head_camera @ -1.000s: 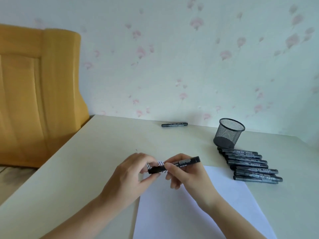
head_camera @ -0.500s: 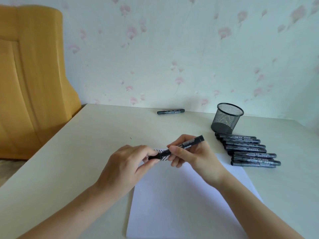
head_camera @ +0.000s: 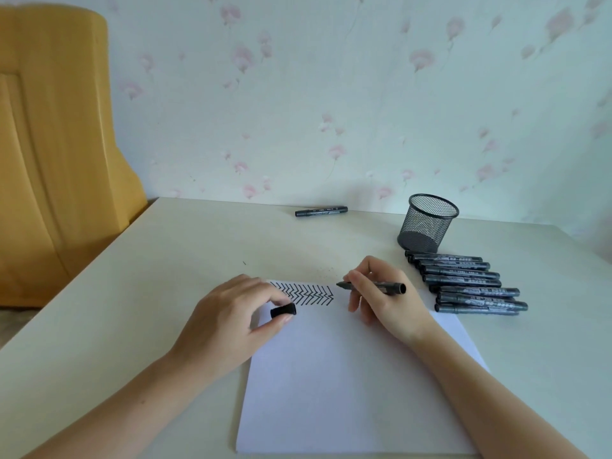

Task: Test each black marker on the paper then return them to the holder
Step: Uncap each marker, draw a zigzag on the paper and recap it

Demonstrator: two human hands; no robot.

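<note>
A cream bench is seen set against a wall papered with pale pink flowers, and a yellow-orange panel is seen beyond its left edge. A white sheet of paper is laid on the near part of the bench; rows of black chevron strokes are drawn along its far edge. A black mesh holder is stood upright toward the far right of the bench, and nothing can be seen inside it through the mesh. Just in front of the holder, a row of capped black markers is laid side by side, the nearest ones touching the paper's right edge. A single marker is laid apart, close to the wall.

An uncapped marker is held in the right hand, its fingers curled round the barrel and its tip pointed left, just beside the strokes. A black cap is pinched between thumb and fingers of the left hand, over the paper's top left corner.
</note>
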